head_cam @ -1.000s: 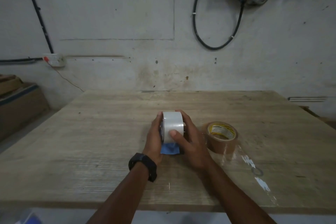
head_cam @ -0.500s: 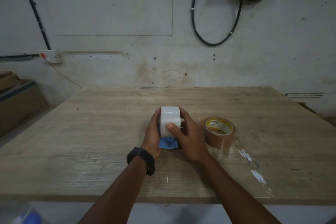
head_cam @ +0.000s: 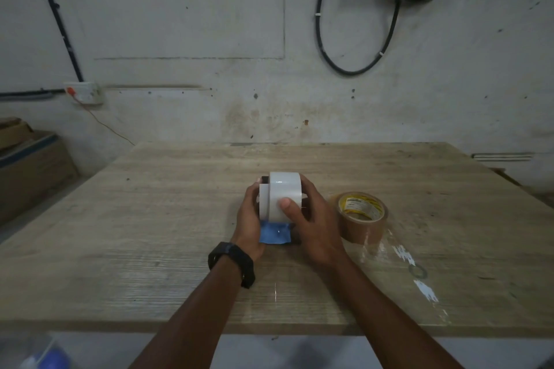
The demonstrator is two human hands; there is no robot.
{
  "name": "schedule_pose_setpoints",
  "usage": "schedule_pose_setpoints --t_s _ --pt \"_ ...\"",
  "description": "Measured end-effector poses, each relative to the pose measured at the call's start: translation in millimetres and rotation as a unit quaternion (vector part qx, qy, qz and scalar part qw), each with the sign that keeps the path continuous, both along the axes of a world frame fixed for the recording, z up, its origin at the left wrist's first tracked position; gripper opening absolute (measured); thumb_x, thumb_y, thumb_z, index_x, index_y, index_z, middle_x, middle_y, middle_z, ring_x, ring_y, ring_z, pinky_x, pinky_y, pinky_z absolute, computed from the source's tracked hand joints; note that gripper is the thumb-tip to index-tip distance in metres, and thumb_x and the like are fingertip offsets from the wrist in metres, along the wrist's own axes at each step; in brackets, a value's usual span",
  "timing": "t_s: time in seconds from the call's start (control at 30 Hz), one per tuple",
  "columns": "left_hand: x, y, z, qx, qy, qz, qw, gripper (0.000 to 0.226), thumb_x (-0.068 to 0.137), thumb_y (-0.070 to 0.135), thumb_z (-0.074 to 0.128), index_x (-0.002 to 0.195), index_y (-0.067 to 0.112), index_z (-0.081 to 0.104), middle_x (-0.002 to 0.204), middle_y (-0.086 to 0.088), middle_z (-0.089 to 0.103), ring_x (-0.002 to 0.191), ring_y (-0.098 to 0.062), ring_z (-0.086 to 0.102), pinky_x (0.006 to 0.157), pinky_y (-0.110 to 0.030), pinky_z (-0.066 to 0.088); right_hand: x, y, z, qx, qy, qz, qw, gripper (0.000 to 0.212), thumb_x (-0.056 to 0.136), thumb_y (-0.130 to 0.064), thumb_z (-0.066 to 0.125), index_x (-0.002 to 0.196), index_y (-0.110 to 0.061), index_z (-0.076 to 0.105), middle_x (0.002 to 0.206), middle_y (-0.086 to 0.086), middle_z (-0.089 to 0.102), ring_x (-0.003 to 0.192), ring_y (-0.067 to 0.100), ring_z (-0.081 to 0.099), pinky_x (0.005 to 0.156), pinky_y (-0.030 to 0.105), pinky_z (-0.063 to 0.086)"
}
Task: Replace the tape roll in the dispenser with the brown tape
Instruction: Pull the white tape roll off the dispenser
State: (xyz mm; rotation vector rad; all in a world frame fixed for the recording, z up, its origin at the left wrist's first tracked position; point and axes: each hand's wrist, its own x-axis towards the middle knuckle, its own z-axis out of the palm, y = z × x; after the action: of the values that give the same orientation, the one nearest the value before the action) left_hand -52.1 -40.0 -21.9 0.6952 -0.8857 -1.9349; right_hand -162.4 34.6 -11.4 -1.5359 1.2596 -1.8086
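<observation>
A white tape roll (head_cam: 284,189) stands on edge in a blue dispenser (head_cam: 274,234) at the middle of the wooden table (head_cam: 150,234). The roll sits shifted to the right, off a white hub (head_cam: 264,201) that shows at its left. My left hand (head_cam: 249,222) grips the dispenser from the left side. My right hand (head_cam: 311,228) is closed around the white roll, thumb pressed on its face. The brown tape roll (head_cam: 361,219) lies flat on the table just right of my right hand, yellow label inside its core.
A strip of clear tape (head_cam: 413,275) with white scraps is stuck to the table at the right front. Cardboard boxes (head_cam: 27,165) stand left of the table. The wall rises behind the table's far edge, with cables and a socket.
The white roll has slid to the right off the hub under my right hand, exposing the white hub at its left. My left hand stays on the dispenser.
</observation>
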Motion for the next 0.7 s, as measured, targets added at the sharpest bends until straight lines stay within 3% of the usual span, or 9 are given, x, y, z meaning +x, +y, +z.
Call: schedule_pose_setpoints --t_s 0.2,0.3,0.37,0.47,0.6,0.7 --pt "1.4 -0.9 -0.1 0.005 0.032 0.014 0.999 0.048 0.101 0.051 0.044 0.11 0.013 0.072 0.106 -0.017 0.073 0.095 -0.03 0.068 0.089 -0.046 0.053 -4.6 -3.6 -4.0 -0.015 -0.017 -0.018 1.0 0.047 0.09 -0.043 0.066 0.132 -0.025 0.059 0.119 -0.001 0.07 0.106 0.016 0.069 0.078 0.023 0.058" --pt "1.5 -3.3 -0.7 -0.001 0.039 0.028 0.999 0.047 0.102 0.049 0.043 0.107 0.012 0.071 0.095 -0.014 0.076 0.082 -0.026 0.074 0.071 -0.039 0.063 -7.7 -5.6 -6.9 -0.027 -0.034 -0.046 0.998 0.049 0.088 -0.046 0.065 0.132 -0.024 0.06 0.117 -0.001 0.071 0.104 0.014 0.07 0.077 0.022 0.057" --pt "2.0 -5.5 -3.0 0.002 0.053 0.036 0.998 0.048 0.102 0.049 0.043 0.098 0.013 0.074 0.086 -0.011 0.077 0.073 -0.022 0.075 0.06 -0.032 0.063 -8.8 -6.8 -8.2 -0.028 -0.052 -0.056 0.997 0.051 0.089 -0.05 0.063 0.132 -0.024 0.06 0.118 0.0 0.072 0.105 0.016 0.07 0.079 0.029 0.059" --pt "2.2 -8.6 -6.3 0.002 0.061 0.045 0.997 0.054 0.102 0.049 0.043 0.082 0.015 0.081 0.083 -0.01 0.076 0.07 -0.021 0.075 0.062 -0.03 0.062 -9.6 -7.8 -8.7 -0.031 -0.059 -0.074 0.995 0.053 0.09 -0.055 0.06 0.132 -0.024 0.061 0.118 0.001 0.072 0.105 0.017 0.07 0.082 0.032 0.059" --pt "3.7 -6.5 -4.3 -0.01 0.043 0.045 0.998 0.049 0.102 0.051 0.044 0.099 0.012 0.073 0.094 -0.014 0.076 0.077 -0.025 0.075 0.069 -0.035 0.062 -10.6 -7.1 -9.4 -0.031 -0.078 -0.08 0.993 0.054 0.091 -0.057 0.059 0.132 -0.022 0.061 0.118 0.002 0.072 0.107 0.02 0.07 0.084 0.041 0.06" --pt "4.4 -2.0 -0.2 -0.003 0.04 0.043 0.998 0.052 0.101 0.053 0.044 0.111 0.008 0.07 0.113 -0.021 0.07 0.094 -0.032 0.07 0.084 -0.043 0.056 -9.9 -6.6 -8.3 -0.029 -0.082 -0.08 0.993 0.059 0.089 -0.063 0.059 0.132 -0.023 0.062 0.118 0.001 0.073 0.106 0.018 0.071 0.083 0.036 0.06"
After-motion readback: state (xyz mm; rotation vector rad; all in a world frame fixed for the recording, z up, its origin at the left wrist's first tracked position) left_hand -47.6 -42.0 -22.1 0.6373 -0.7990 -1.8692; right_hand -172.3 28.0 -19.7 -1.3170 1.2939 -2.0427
